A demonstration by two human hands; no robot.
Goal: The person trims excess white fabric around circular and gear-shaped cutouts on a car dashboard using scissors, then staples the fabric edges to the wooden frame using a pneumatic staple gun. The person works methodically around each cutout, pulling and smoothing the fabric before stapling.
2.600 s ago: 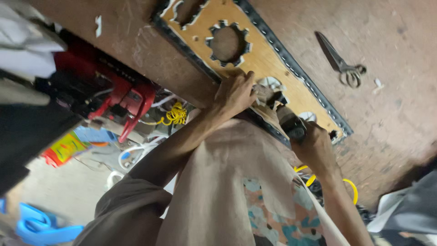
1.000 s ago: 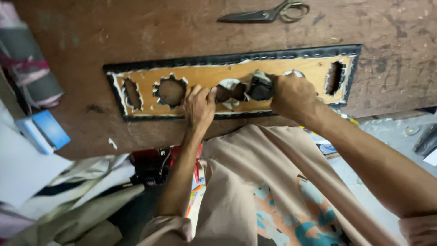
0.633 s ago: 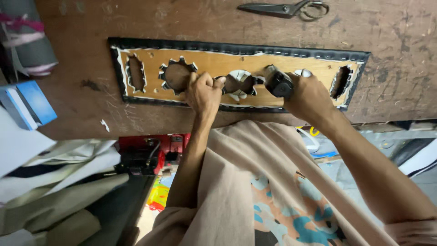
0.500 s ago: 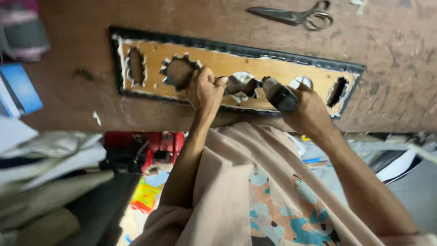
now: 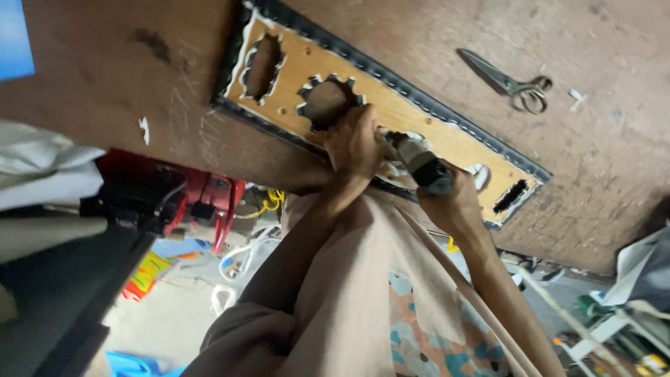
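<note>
A long tan wooden panel [image 5: 426, 129] with a dark edged border and several shaped cut-outs lies on a brown workbench [image 5: 132, 91]. My left hand [image 5: 352, 143] presses down on the panel beside a gear-shaped hole [image 5: 326, 101]. My right hand [image 5: 453, 199] is closed around a small grey-and-black rotary hand tool [image 5: 422, 164], whose tip points into a cut-out near the panel's middle. The tip itself is hidden by my left hand.
Scissors [image 5: 513, 80] lie on the bench beyond the panel. A red machine [image 5: 202, 202] with cables sits under the bench edge. Grey cloth [image 5: 42, 174] is at the left, a blue object [image 5: 14, 35] at the top left, clutter on the floor at right.
The view has tilted and moved closer, so the panel now runs diagonally. Both hands stay at the same cut-out, the right still gripping the tool.
</note>
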